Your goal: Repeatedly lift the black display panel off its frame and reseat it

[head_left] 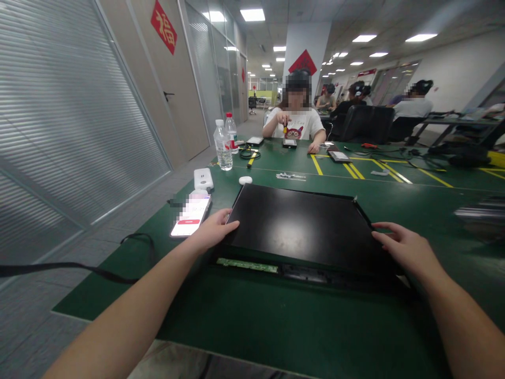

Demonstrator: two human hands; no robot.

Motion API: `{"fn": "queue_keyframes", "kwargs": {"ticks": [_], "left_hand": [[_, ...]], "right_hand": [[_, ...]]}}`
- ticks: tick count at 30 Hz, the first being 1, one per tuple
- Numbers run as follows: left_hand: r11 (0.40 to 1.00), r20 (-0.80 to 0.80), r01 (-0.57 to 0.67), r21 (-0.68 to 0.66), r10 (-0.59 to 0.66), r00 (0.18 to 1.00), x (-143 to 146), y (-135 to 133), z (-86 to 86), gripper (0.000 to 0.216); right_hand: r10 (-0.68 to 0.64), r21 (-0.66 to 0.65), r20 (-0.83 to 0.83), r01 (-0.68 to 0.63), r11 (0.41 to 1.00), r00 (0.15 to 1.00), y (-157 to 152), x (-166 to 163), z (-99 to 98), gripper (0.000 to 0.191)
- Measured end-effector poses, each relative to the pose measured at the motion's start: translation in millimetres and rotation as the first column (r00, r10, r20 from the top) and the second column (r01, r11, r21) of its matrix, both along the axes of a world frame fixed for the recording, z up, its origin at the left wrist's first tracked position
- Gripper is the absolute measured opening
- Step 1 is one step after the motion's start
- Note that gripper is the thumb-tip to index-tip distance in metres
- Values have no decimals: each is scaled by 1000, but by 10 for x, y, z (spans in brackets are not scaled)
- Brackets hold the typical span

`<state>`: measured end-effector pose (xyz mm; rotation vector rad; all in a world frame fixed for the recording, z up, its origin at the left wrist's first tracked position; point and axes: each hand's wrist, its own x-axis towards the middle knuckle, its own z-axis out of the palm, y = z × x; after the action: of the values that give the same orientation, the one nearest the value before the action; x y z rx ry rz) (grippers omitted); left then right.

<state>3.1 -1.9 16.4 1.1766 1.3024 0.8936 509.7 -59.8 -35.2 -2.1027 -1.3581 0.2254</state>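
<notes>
So here's my view: a flat black rectangular panel with a slightly glossy face (303, 226) lies in the middle of the dark green table mat (252, 326) right in front of me, and I've got a hand on each side of it. My left hand (213, 231) is on the panel's left edge near the far corner, thumb lying on top, the other fingers curled against the side. I honestly can't tell if they're hooked underneath. My right hand (402, 247) is at the right edge, fingers stretched out and loosely apart, tips touching the rim, not clamped on anything. Along the near edge a thin green circuit board strip (246, 265) peeks out from under the panel. Just left of my left hand lies a smartphone with a lit screen (191, 216), and past it a white rounded power bank (203, 179) and a clear plastic water bottle (223, 146). A person in a white T-shirt (294, 126) sits at the far end of the table.
</notes>
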Motion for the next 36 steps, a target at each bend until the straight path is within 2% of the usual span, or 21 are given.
{"fn": "queue_keyframes", "kwargs": {"ticks": [5, 10, 17, 22, 26, 31, 36], "left_hand": [[999, -19, 25, 20, -25, 1000, -24, 22, -67, 53], [999, -17, 21, 45, -20, 1000, -40, 49, -117, 51], [999, -33, 22, 40, -21, 999, -28, 36, -95, 52], [999, -53, 17, 41, -15, 998, -20, 25, -79, 50], [999, -82, 17, 50, -13, 997, -44, 46, -103, 54], [997, -146, 41, 70, -30, 989, -88, 76, -148, 63], [996, -133, 53, 68, -43, 990, -72, 62, -125, 62]], "right_hand": [[42, -56, 111, -36, 998, 993, 6, -73, 22, 41], [40, -82, 150, -28, 996, 988, -5, -141, 47, 42], [66, -80, 192, -52, 995, 979, 0, -141, 26, 43], [67, -129, 207, -40, 991, 976, 6, -177, 61, 46], [54, -114, 177, -34, 993, 983, -2, -186, 85, 43], [4, -28, 53, -3, 1000, 999, -26, -141, 93, 43], [-19, 8, -24, 19, 1000, 1000, -25, -90, 88, 47]]}}
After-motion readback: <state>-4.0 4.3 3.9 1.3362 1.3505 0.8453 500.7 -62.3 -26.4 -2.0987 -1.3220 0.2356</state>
